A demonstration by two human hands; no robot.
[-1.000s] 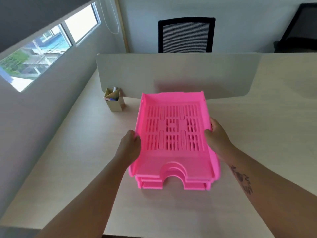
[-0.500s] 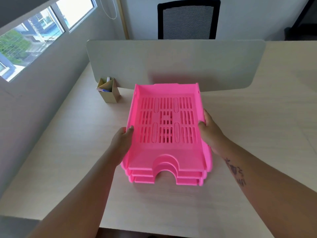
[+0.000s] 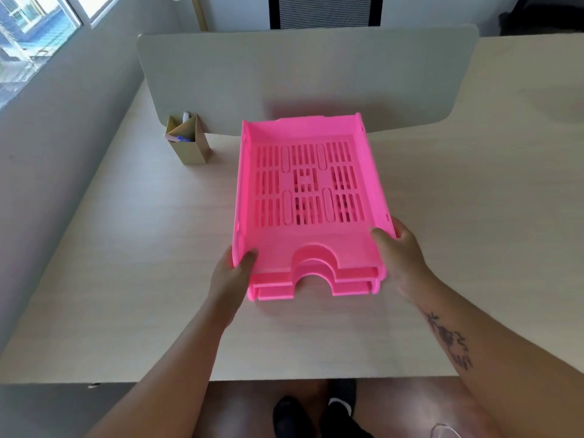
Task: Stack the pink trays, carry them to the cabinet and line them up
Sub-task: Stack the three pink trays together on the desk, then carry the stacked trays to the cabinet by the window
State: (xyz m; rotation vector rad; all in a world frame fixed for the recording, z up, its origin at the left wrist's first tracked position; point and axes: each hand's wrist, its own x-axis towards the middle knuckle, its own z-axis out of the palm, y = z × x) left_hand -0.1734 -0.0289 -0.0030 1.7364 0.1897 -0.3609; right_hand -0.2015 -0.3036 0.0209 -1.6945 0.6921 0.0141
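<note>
A stack of three pink slotted trays [image 3: 308,191] rests in the middle of the pale wooden desk [image 3: 126,248], their notched fronts facing me. My left hand [image 3: 232,275] grips the stack's near left corner, thumb over the rim. The near right corner is held by my right hand [image 3: 399,259], thumb inside the top tray and fingers down the outer wall. The lower two trays show only at their front edges. No cabinet is in view.
A grey divider panel [image 3: 303,77] stands across the desk just behind the trays. A small cardboard pen holder [image 3: 188,142] sits at the back left. A black chair [image 3: 325,11] is beyond the panel, a window [image 3: 28,36] at the left. The desk's near edge is close to my legs.
Both hands have slid from the middle of the stack's sides toward me to its near corners. The view has tilted further down.
</note>
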